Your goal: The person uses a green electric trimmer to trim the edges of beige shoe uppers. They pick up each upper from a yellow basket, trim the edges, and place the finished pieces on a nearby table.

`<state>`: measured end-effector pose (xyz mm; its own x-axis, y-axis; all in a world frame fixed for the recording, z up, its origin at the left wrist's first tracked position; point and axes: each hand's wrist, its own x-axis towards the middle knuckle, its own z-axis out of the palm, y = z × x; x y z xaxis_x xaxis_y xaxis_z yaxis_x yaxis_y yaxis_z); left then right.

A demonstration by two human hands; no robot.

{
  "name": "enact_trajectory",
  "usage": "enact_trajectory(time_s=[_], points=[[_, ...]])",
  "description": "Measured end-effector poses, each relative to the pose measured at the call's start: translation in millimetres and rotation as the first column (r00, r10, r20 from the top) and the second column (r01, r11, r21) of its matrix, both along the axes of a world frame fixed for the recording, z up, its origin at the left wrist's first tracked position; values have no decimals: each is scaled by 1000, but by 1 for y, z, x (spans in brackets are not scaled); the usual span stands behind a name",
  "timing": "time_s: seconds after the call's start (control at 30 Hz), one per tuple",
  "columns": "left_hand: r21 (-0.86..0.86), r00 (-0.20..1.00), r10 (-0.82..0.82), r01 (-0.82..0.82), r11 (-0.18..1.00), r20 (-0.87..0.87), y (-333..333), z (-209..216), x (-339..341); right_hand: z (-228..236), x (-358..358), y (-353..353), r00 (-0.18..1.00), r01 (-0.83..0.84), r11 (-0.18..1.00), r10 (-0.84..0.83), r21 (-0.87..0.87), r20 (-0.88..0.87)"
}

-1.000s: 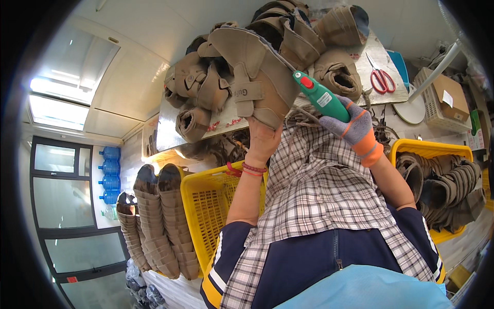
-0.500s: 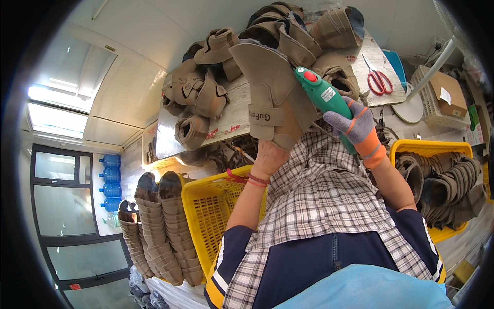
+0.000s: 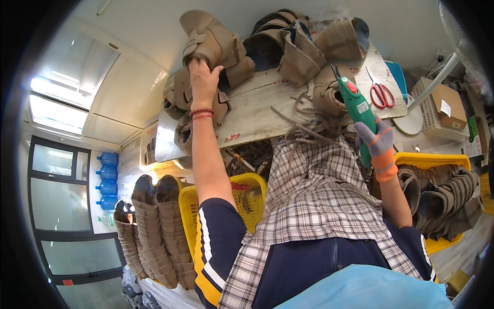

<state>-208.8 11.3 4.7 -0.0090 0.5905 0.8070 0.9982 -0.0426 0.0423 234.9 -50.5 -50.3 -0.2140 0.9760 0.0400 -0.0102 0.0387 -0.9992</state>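
Note:
My left hand (image 3: 204, 82), bare with a red bead bracelet, reaches to the far left of the table. It is at the lower opening of a tan boot upper (image 3: 210, 40) with a strap; the fingertips are partly hidden in it and the thumb stands apart. In a grey and orange glove, my right hand (image 3: 378, 141) is closed round a green handheld power tool (image 3: 358, 105) with a red button and a thin dark tip. The tip points up beside another boot upper (image 3: 327, 95). Brown trimmed strips (image 3: 307, 129) hang at the table's front edge.
More boot uppers (image 3: 303, 54) are heaped on the worn table (image 3: 252, 105). Red-handled scissors (image 3: 382, 96) lie at right. A yellow crate (image 3: 254, 181) stands at left beside stacked uppers (image 3: 154, 232); another full yellow crate (image 3: 435, 160) is at right. A fan pole (image 3: 436, 77) rises beyond.
My left hand has carried the boot upper from above my lap to the far-left heap. The power tool has shifted slightly right and down with my right hand. Trimmed strips have come into view.

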Motion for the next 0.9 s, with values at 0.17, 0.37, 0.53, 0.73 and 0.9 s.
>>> enact_trajectory(time_s=[0.17,0.37,0.53,0.73,0.9], points=[[305,324,-337,146,941,884,53,-81,82,-8,12,-6,995,84,995,-86,-49,-44],[270,-257,-177,390,881,950,111,-180,174,-11,21,-6,995,101,993,-101,-52,18],[450,-251,-375,441,776,893,84,-109,138,-19,26,-7,987,112,993,-116,39,111],[648,-782,-192,324,689,594,-27,-15,70,-21,13,0,936,2,845,-190,535,296],[764,-934,81,332,553,347,-89,-10,39,-8,0,-2,832,-183,560,-349,808,431]])
